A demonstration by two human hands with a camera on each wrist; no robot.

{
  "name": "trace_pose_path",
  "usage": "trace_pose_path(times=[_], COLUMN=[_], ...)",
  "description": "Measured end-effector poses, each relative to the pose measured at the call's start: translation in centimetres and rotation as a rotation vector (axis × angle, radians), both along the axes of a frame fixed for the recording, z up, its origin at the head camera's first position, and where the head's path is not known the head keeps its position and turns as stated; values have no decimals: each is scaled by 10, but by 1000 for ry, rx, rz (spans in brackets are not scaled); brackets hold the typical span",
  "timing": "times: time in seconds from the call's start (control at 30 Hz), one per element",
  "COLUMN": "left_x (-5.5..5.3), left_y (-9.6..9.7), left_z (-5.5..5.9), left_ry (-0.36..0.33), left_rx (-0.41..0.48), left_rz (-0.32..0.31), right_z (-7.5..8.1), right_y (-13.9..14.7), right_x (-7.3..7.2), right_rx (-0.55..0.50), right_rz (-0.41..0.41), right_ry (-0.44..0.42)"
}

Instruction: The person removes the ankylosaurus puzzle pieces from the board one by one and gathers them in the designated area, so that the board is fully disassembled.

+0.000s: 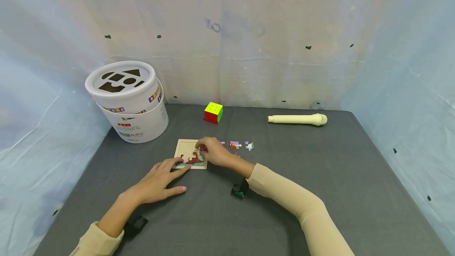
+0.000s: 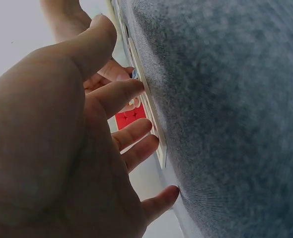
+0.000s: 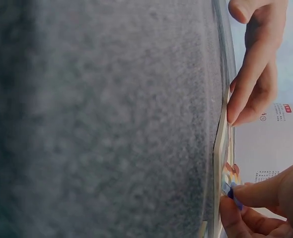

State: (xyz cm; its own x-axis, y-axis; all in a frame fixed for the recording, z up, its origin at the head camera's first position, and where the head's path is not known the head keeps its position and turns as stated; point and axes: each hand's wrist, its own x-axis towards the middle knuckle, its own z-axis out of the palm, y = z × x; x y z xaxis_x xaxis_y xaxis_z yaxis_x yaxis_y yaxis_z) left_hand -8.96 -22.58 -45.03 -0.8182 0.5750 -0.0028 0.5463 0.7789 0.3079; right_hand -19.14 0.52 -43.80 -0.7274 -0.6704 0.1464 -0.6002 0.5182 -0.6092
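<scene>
A wooden puzzle board [image 1: 185, 145] lies on the table, its lower part filled with picture pieces [image 1: 194, 161]. My left hand [image 1: 161, 179] has its fingers spread, with fingertips resting on the board's lower left edge. At the board's right side my right hand [image 1: 215, 151] pinches a blue puzzle piece [image 3: 235, 193] between thumb and fingers, right at the board's surface. Loose puzzle pieces, among them a purple and red one [image 1: 234, 145] and a white and green one [image 1: 249, 145], lie right of the board; others are partly hidden by my right hand.
Behind the board stands a cube puzzle [image 1: 213, 113] with yellow, red and green sides. A white bucket [image 1: 142, 125] with a shape-hole lid [image 1: 121, 78] is at the back left. A cream microphone-shaped stick [image 1: 297, 119] lies at the back right of the grey table [image 1: 320, 192].
</scene>
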Motion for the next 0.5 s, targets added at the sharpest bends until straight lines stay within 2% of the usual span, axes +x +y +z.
trace_pose_path(times=[0.33,0.5], left_x=[0,0], left_y=[0,0], left_z=[0,0], left_ry=[6,13], left_rx=[0,5], left_rz=[-5,-6], right_z=[-1,-1], right_y=[-1,-2], right_x=[-3,-3], right_rx=[4,12], right_rz=[-30,-38], right_ry=[-66,-71])
